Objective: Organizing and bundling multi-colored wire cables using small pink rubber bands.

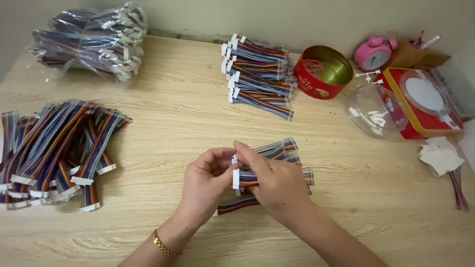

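Note:
My left hand [208, 180] and my right hand [274, 180] meet at the middle of the wooden table [163, 118]. Together they pinch a small bundle of rainbow ribbon cables [277, 151] by its white connector end [236, 177]. The cables' far ends fan out to the right behind my right hand, and one cable [235, 204] pokes out below, lying on the table. A gold bracelet [163, 244] is on my left wrist.
A loose heap of ribbon cables [54, 148] lies at the left, a bagged bundle [94, 37] at the back left, a neat stack [257, 74] at the back centre. A red round tin [324, 71], clear plastic bowl [376, 111], pink alarm clock [373, 52] and red box [425, 101] stand right.

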